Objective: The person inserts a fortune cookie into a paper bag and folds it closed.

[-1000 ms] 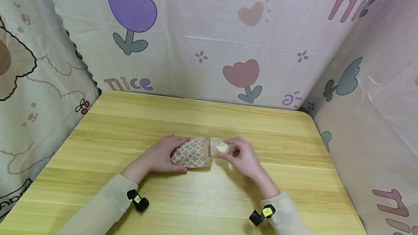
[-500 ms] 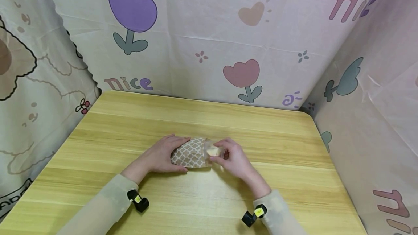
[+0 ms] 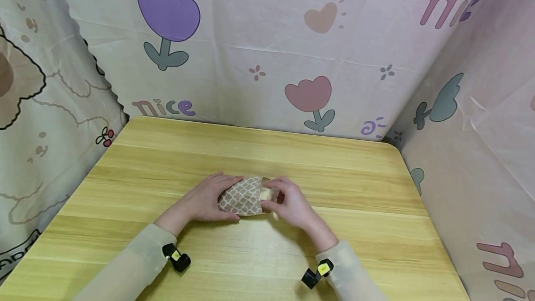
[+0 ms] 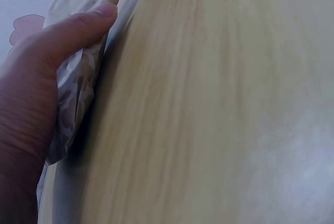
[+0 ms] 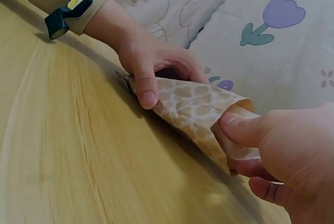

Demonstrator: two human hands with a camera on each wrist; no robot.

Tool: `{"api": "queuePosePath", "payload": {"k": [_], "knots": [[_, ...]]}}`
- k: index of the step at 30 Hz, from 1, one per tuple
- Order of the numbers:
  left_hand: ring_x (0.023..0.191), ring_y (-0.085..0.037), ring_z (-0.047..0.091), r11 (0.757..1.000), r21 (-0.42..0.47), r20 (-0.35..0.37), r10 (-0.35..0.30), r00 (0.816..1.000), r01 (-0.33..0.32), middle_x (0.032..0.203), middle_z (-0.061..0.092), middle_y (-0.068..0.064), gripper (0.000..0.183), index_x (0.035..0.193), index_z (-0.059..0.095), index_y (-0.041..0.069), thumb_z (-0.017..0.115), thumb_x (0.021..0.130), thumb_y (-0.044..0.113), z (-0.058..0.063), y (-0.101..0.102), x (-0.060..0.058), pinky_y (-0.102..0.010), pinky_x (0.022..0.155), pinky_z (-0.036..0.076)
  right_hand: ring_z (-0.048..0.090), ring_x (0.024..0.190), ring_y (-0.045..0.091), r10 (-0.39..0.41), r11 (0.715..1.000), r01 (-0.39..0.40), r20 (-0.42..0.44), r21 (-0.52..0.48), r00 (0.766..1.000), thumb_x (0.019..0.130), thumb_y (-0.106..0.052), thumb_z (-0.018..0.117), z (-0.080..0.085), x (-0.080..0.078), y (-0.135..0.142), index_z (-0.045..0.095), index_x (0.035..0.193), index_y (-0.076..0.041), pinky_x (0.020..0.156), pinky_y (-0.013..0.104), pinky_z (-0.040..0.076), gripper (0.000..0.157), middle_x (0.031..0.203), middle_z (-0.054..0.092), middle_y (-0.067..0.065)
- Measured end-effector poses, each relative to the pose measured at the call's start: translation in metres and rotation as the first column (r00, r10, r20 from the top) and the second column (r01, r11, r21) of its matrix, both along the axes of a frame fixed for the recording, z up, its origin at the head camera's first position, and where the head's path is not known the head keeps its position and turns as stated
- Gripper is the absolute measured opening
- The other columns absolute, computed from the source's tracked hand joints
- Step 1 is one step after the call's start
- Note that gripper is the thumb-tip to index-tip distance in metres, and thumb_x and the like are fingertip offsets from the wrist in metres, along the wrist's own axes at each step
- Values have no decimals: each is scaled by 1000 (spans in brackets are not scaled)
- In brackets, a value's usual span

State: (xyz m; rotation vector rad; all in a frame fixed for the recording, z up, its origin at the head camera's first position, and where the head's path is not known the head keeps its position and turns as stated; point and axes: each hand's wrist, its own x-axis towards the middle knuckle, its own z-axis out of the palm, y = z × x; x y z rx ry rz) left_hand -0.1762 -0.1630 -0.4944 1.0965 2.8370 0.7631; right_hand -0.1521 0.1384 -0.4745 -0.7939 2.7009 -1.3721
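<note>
A brown paper bag [image 3: 242,196] with a white lattice pattern lies on the table, its mouth facing right. My left hand [image 3: 206,199] grips its closed end, thumb on the near side and fingers on the far side. In the left wrist view the thumb presses the bag's side [image 4: 83,72]. My right hand [image 3: 292,203] pinches a small clear packet [image 3: 267,194] with something pale inside. The packet sits partly within the mouth, and the right thumb reaches the opening in the right wrist view. How deep the packet goes is hidden by the paper.
The wood-grain table [image 3: 334,166] has a rounded far right corner. Patterned cloth [image 3: 259,22] hangs behind it and along both sides. Small black cameras sit on the left cuff [image 3: 177,258] and the right cuff [image 3: 317,273].
My right hand has moved left with the packet, from just outside the bag's mouth to partly inside it. The left hand and the bag have stayed in place.
</note>
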Motion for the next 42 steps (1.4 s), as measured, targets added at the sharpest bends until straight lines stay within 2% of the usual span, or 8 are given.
{"api": "queuePosePath", "payload": {"k": [8,13,17,23,30,37,40,42], "knots": [[138,-25,53,1000,4,-6,-4,1000,4,154,56,-2,114,161,46,16,85,72,75,-1,1,-1,-54,124,29,61,78,13,10,996,-7,34,-86,999,88,-14,88,-5,-2,-1,72,131,-5,65,29,58,46,117,67,-1],[138,-25,53,1000,8,-12,-7,1000,7,154,56,-1,114,161,46,16,84,72,76,-2,0,-2,-54,124,28,60,78,12,17,998,-17,-5,-61,1000,88,-13,87,-3,-2,-3,72,131,-4,64,28,58,46,118,68,3],[138,-25,53,1000,11,-10,-8,1000,8,154,56,-1,114,161,47,16,83,72,77,-2,0,-2,-54,124,28,60,75,12,9,999,-8,15,-40,1000,87,-10,86,1,-2,-7,72,130,-1,63,28,58,45,117,67,4],[137,-24,53,1000,11,-6,-6,1000,6,153,57,-1,112,161,47,16,83,73,76,-3,1,-2,-53,124,29,61,75,12,10,998,-8,36,-69,999,84,1,81,1,-4,-15,72,125,4,64,27,58,42,116,67,10],[138,-23,53,1000,-2,2,-2,1000,2,152,57,-1,111,161,46,16,84,73,74,-2,2,-1,-52,125,27,60,74,12,28,995,-26,18,-96,999,81,10,76,-2,-6,-21,75,116,2,62,26,57,36,104,65,8],[139,-24,52,1000,-3,-2,-8,1000,8,153,57,-2,111,161,46,16,84,74,74,-1,3,-1,-52,125,27,63,77,17,32,988,-11,137,-153,990,88,-5,84,-1,-5,-6,69,132,-1,63,29,58,46,116,66,6],[138,-23,53,1000,-4,0,-4,1000,4,153,57,-1,111,161,46,17,83,74,75,-1,2,-1,-52,124,28,68,83,20,69,972,-10,246,-235,967,91,-8,84,-3,-5,3,62,139,2,69,29,61,53,112,70,11],[138,-23,53,1000,-3,1,-2,1000,2,152,57,0,110,160,47,17,83,74,75,-1,1,-1,-52,124,29,72,88,24,114,950,-10,319,-311,941,93,-3,81,-3,-5,7,57,143,5,76,31,63,57,107,71,18]]}}
